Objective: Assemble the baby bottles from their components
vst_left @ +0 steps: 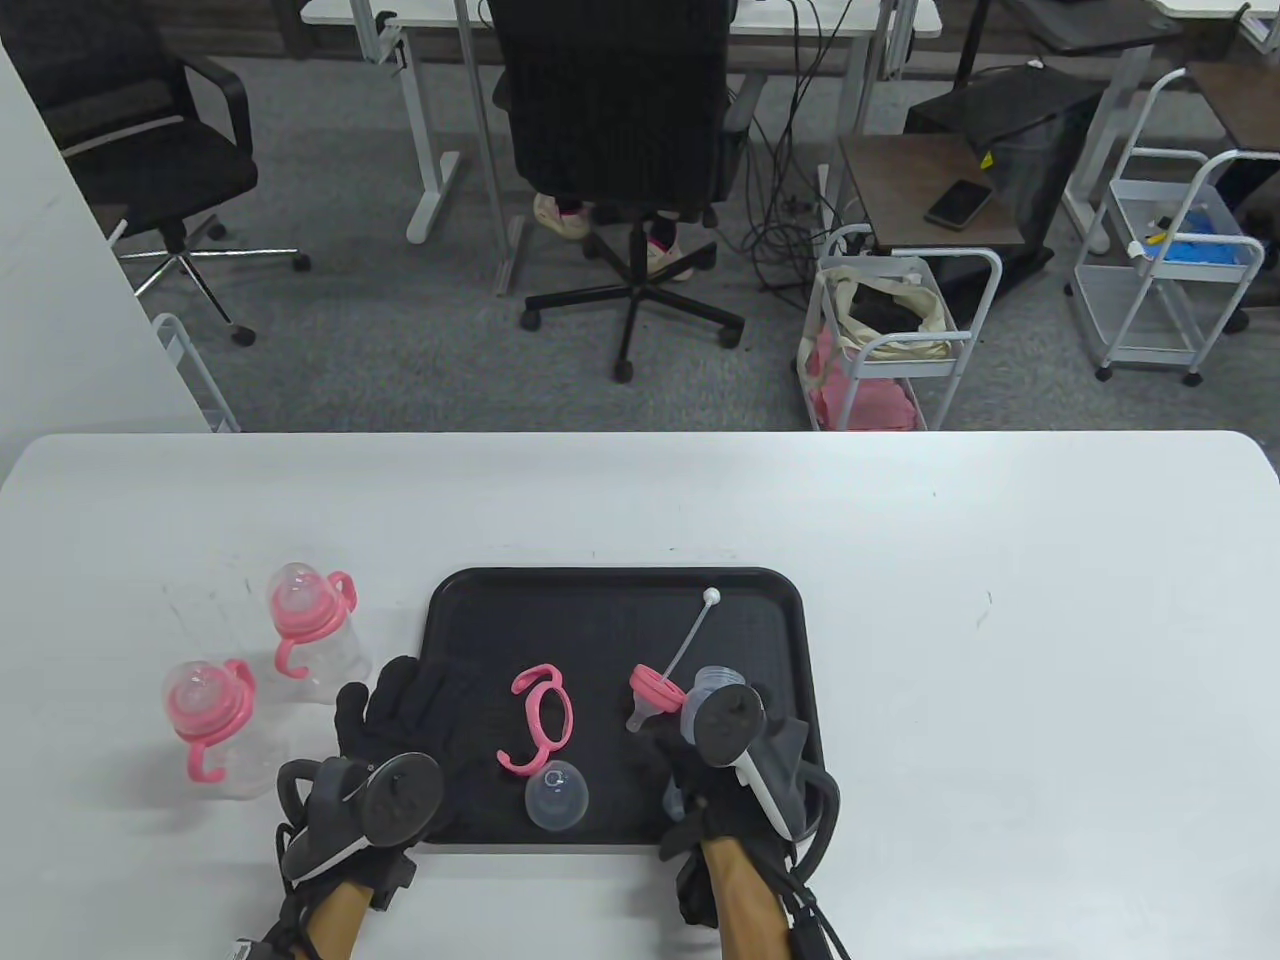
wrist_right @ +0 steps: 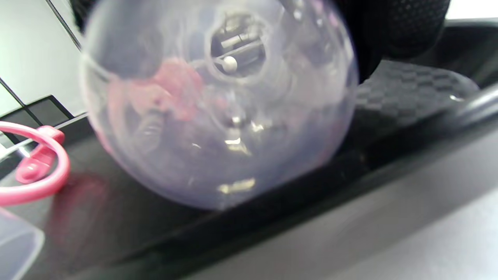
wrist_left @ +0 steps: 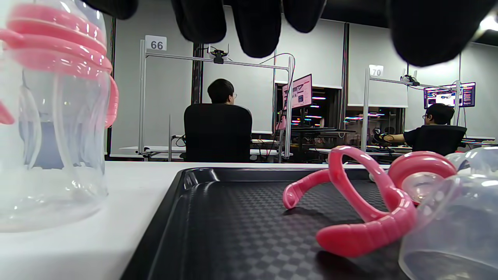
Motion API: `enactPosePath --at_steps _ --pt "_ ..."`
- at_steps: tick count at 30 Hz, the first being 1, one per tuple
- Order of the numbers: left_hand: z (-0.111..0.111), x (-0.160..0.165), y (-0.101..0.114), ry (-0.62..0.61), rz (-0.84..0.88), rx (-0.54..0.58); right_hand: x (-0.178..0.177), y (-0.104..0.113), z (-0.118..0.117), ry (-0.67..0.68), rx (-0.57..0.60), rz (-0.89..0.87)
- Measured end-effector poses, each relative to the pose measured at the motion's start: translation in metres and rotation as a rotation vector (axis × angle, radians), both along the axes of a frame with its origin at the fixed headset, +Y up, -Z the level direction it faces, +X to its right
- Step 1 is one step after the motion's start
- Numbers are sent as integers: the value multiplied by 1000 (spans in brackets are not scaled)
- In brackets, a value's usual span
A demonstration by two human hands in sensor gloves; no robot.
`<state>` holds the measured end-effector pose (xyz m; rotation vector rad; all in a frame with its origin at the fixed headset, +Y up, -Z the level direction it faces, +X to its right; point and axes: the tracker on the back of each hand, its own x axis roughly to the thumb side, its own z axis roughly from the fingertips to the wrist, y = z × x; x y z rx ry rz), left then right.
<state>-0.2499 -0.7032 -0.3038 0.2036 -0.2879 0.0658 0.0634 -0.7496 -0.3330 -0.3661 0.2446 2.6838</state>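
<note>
A black tray point(vst_left: 620, 600) lies mid-table. On it are a pink handle ring point(vst_left: 540, 718), a clear dome cap point(vst_left: 557, 795) and a pink collar with teat point(vst_left: 652, 692) and a white straw point(vst_left: 695, 630). My right hand point(vst_left: 695, 775) grips a clear bottle body point(vst_left: 715, 685) low over the tray's right part; its base point(wrist_right: 218, 109) fills the right wrist view, with gloved fingers point(wrist_right: 393, 27) wrapped behind it. My left hand point(vst_left: 385, 695) lies flat with straight fingers over the tray's left edge and holds nothing. The left wrist view shows the handle ring point(wrist_left: 362, 210) and cap point(wrist_left: 451, 233) nearby.
Two assembled bottles with pink handles point(vst_left: 305, 625) point(vst_left: 210, 715) stand on the white table left of the tray; one point(wrist_left: 50, 116) is close to my left hand. Beyond the table's far edge are office chairs, a white trolley point(vst_left: 890, 340) and seated people.
</note>
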Motion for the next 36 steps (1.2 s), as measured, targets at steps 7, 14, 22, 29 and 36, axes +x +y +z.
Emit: enactPosePath --at_steps 7,14,22,29,36 --pt "-1 -1 -1 3 10 -5 7 -4 -2 -50 -4 -52" --pt "-1 -2 -1 10 12 -10 21 3 0 -93 40 -155" --pt "-3 -2 -1 4 76 -43 44 21 7 -81 121 -331" --pt "-18 4 9 -7 130 -82 61 26 9 -51 180 -542" --pt "-56 15 16 -25 124 -209 63 33 11 10 273 -599"
